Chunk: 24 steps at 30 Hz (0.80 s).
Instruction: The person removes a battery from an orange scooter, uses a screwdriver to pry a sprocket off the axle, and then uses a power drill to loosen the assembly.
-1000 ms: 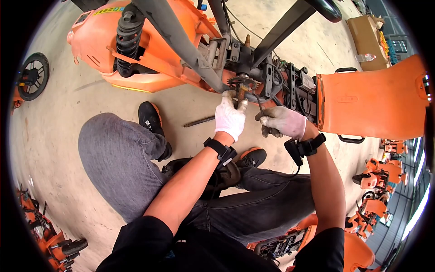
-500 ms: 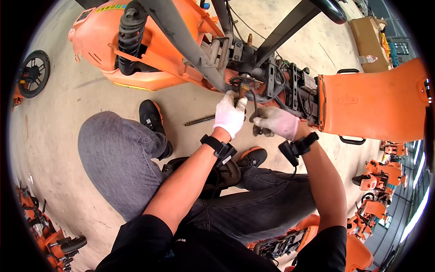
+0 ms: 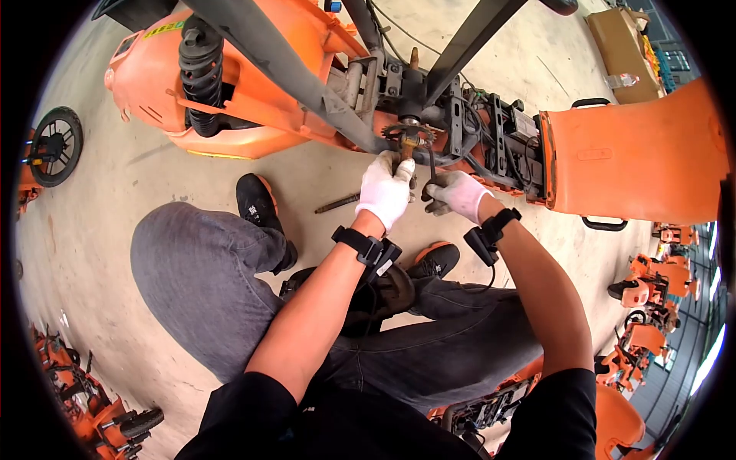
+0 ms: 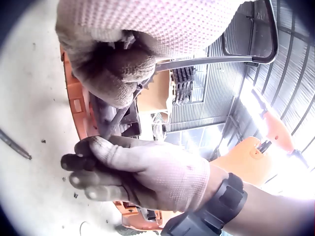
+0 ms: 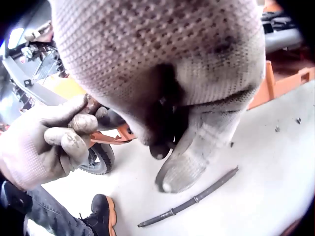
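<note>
In the head view my gloved left hand (image 3: 386, 190) grips a rusty crank arm (image 3: 409, 146) below a toothed sprocket (image 3: 418, 132) on the orange scooter's frame. The crank's rusty end (image 5: 91, 104) pokes out between thumb and fingers in the right wrist view. My gloved right hand (image 3: 458, 193), just to the right, pinches the lower end of a thin dark bent rod like a hex key (image 3: 432, 158). Its upper end meets the crank beside the sprocket. In the left wrist view the rod (image 4: 114, 122) slants between both hands.
A dark steel shaft (image 3: 337, 203) lies on the floor left of my hands. Thick frame tubes (image 3: 268, 61) and a black shock absorber (image 3: 201, 73) stand beyond. An orange panel (image 3: 621, 157) is at right, a cardboard box (image 3: 622, 54) behind it. A shoe (image 3: 434, 259) is below.
My right hand has moved left toward my left hand, and the rod has swung from a slant to nearly upright. My left hand keeps its grip on the crank arm.
</note>
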Motion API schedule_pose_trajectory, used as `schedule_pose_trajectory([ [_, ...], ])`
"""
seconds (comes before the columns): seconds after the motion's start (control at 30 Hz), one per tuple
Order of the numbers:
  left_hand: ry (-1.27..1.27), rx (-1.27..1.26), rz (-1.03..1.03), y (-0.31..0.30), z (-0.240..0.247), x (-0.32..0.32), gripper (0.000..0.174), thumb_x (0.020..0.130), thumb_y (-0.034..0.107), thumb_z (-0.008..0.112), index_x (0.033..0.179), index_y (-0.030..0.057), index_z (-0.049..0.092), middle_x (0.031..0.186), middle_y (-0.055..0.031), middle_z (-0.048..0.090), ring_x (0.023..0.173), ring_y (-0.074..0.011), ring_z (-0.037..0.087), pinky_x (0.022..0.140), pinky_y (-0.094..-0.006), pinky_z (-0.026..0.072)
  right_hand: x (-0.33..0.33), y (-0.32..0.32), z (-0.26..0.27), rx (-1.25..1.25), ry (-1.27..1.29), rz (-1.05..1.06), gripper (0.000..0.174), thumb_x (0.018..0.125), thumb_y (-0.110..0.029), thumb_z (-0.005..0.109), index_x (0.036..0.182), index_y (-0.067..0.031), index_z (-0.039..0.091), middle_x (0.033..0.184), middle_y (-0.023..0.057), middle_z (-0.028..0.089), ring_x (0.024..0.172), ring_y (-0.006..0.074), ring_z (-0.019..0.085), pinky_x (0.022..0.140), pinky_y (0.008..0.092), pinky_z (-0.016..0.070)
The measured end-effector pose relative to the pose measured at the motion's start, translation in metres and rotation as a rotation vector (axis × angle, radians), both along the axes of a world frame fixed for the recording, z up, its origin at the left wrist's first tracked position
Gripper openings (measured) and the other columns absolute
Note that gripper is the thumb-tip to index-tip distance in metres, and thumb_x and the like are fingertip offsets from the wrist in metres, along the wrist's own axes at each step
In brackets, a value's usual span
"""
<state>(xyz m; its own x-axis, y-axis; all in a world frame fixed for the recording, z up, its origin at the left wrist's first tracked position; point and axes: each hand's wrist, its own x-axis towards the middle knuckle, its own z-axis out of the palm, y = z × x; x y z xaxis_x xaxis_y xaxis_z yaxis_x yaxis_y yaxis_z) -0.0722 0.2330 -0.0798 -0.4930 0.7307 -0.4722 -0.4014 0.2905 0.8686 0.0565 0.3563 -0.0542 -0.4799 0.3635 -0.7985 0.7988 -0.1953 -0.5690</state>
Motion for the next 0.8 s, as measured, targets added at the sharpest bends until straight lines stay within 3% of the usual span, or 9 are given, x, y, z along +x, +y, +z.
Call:
schedule_pose_trajectory([
  [0.2,-0.005,0.003,0.018,0.000,0.002,0.001,0.023,0.098,0.019,0.056,0.104,-0.0030,0.058,0.071,-0.0048,0.060,0.050,-0.0084,0.051,0.049,-0.0250,0.0496,-0.009,-0.007,0.065,0.127,-0.087,0.415,0.031,0.097,-0.026,0.054,0.100,0.0041,0.062,0.082,0.0095,0.072,0.063,0.0123,0.066,0.056,0.0251,0.0525],
  [0.3,-0.042,0.007,0.033,0.001,0.004,0.002,0.023,0.098,0.018,0.056,0.103,-0.0034,0.059,0.071,-0.0051,0.060,0.051,-0.0085,0.053,0.048,-0.0253,0.0497,-0.012,-0.007,0.081,0.071,-0.005,0.357,0.033,0.097,-0.028,0.054,0.099,0.0037,0.063,0.076,0.0080,0.070,0.054,0.0105,0.057,0.052,0.0253,0.0473],
  [0.37,-0.016,-0.020,0.017,0.000,0.005,0.001,0.021,0.096,0.016,0.058,0.103,-0.0039,0.060,0.079,-0.0095,0.065,0.063,-0.0130,0.063,0.052,-0.0299,0.0548,-0.018,-0.005,0.094,0.029,0.047,0.349,0.034,0.098,-0.029,0.054,0.101,0.0028,0.064,0.073,0.0070,0.067,0.052,0.0094,0.051,0.050,0.0254,0.0435],
  [0.5,-0.006,0.009,0.015,0.000,0.007,0.001,0.022,0.097,0.016,0.057,0.103,-0.0045,0.060,0.078,-0.0094,0.065,0.063,-0.0129,0.063,0.051,-0.0297,0.0543,-0.024,-0.012,0.097,-0.006,0.098,0.308,0.037,0.098,-0.031,0.052,0.098,0.0041,0.064,0.072,0.0077,0.066,0.051,0.0090,0.050,0.050,0.0247,0.0414],
  [0.6,0.011,0.006,0.028,-0.001,0.009,0.000,0.021,0.098,0.017,0.056,0.101,-0.0039,0.060,0.072,-0.0059,0.062,0.054,-0.0102,0.054,0.050,-0.0264,0.0460,-0.026,-0.016,0.089,0.005,0.118,0.365,0.037,0.098,-0.031,0.052,0.099,0.0040,0.064,0.074,0.0084,0.067,0.052,0.0091,0.051,0.051,0.0245,0.0426],
  [0.63,0.013,0.000,0.018,-0.001,0.010,-0.001,0.021,0.098,0.017,0.056,0.100,-0.0037,0.060,0.072,-0.0057,0.062,0.054,-0.0099,0.054,0.050,-0.0263,0.0451,-0.031,-0.020,0.091,0.016,0.016,0.384,0.028,0.098,-0.023,0.054,0.112,-0.0007,0.061,0.076,0.0055,0.068,0.057,0.0087,0.054,0.053,0.0248,0.0454],
  [0.73,0.016,0.033,-0.028,-0.001,-0.002,-0.005,0.021,0.098,0.017,0.056,0.099,-0.0030,0.060,0.071,-0.0049,0.061,0.056,-0.0097,0.054,0.050,-0.0259,0.0446,-0.023,-0.019,0.060,0.014,-0.012,0.362,0.028,0.097,-0.021,0.055,0.116,-0.0013,0.060,0.077,0.0063,0.069,0.059,0.0082,0.056,0.054,0.0240,0.0459],
  [0.77,0.016,0.072,-0.062,-0.002,-0.009,-0.005,0.021,0.099,0.018,0.056,0.099,-0.0024,0.060,0.070,-0.0043,0.061,0.056,-0.0098,0.054,0.051,-0.0255,0.0449,-0.020,-0.020,0.048,0.054,-0.020,0.341,0.029,0.095,-0.021,0.057,0.115,0.0004,0.062,0.079,0.0103,0.070,0.064,0.0128,0.063,0.059,0.0274,0.0505],
  [0.8,0.016,0.070,-0.063,-0.003,-0.009,-0.005,0.021,0.099,0.018,0.056,0.099,-0.0024,0.060,0.070,-0.0043,0.061,0.056,-0.0098,0.054,0.051,-0.0255,0.0449,-0.019,-0.021,0.031,0.052,-0.021,0.341,0.029,0.095,-0.021,0.057,0.115,0.0004,0.062,0.079,0.0103,0.070,0.064,0.0128,0.063,0.059,0.0274,0.0505],
])
